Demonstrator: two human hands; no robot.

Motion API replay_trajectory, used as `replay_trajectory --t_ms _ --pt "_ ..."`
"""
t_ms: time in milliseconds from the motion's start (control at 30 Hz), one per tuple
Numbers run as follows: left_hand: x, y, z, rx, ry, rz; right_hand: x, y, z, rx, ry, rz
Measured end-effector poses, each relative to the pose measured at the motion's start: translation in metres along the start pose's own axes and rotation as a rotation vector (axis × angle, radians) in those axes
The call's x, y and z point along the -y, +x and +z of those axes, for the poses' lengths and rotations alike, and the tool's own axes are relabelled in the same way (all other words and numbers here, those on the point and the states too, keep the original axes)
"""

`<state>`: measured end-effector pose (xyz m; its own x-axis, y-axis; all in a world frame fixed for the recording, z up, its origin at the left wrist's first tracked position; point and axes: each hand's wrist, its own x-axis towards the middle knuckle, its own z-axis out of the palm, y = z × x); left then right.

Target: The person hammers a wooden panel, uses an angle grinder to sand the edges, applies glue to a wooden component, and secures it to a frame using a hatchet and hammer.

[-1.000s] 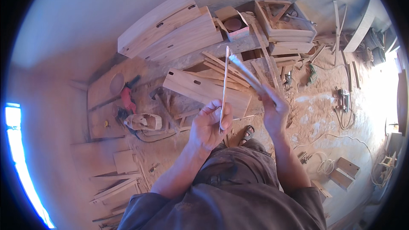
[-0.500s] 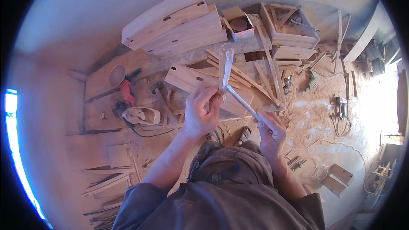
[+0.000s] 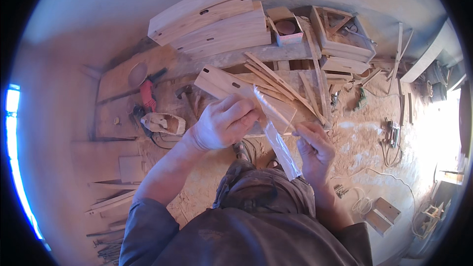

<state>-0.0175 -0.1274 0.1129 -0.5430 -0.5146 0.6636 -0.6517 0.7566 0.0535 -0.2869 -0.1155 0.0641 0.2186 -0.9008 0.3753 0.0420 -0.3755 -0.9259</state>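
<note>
My left hand [image 3: 224,123] is closed, thumb and fingers pinching the upper end of a shiny silvery strip [image 3: 282,150]. It looks like foil or plastic film, and its lower end hangs down in front of my lap. A narrow pale strip [image 3: 274,107] with a bright, glossy edge slants from above my left fingertips toward my right hand [image 3: 315,150]. The fingers of that hand are closed on its lower end. What the pale strip is made of, and whether it joins the silvery one, I cannot tell.
Beyond my hands, a low bench [image 3: 182,76] bears a wooden board [image 3: 217,81], loose slats [image 3: 278,81], a hammer [image 3: 185,91] and a red power tool [image 3: 147,93]. Behind are long panels [image 3: 221,32], an open cardboard box [image 3: 288,37] and a wooden drawer [image 3: 345,44]. Cables lie on the dusty floor at right.
The silvery strip, upright above my left fingers before, now hangs below them. My left hand has turned and shifted slightly left. The pale strip's far end has swung up and left.
</note>
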Motion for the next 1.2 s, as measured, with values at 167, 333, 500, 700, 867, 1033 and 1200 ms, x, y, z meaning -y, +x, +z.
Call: replay_trajectory --t_ms 167,333,500,700,867,1033,1200 --pt "0.000 -0.002 -0.012 -0.028 0.032 -0.021 0.002 -0.026 -0.010 0.085 -0.110 -0.001" --pt "0.011 0.000 -0.013 -0.054 0.047 0.020 -0.004 -0.039 -0.040 0.039 -0.137 0.069" --pt "0.003 0.005 -0.013 0.038 -0.023 0.086 0.010 0.000 -0.025 0.001 -0.146 0.007" --pt "-0.005 0.007 -0.004 -0.013 -0.036 0.125 0.008 0.015 -0.004 0.046 -0.207 -0.069" --pt "-0.001 -0.002 -0.006 -0.018 -0.044 0.065 -0.002 -0.011 -0.040 0.118 -0.360 -0.060" --pt "0.004 0.004 -0.004 -0.018 -0.028 0.153 0.004 0.007 -0.051 -0.074 0.335 0.717" --pt "-0.001 0.008 0.005 -0.035 -0.037 0.194 -0.012 0.032 -0.034 0.134 0.702 0.983"
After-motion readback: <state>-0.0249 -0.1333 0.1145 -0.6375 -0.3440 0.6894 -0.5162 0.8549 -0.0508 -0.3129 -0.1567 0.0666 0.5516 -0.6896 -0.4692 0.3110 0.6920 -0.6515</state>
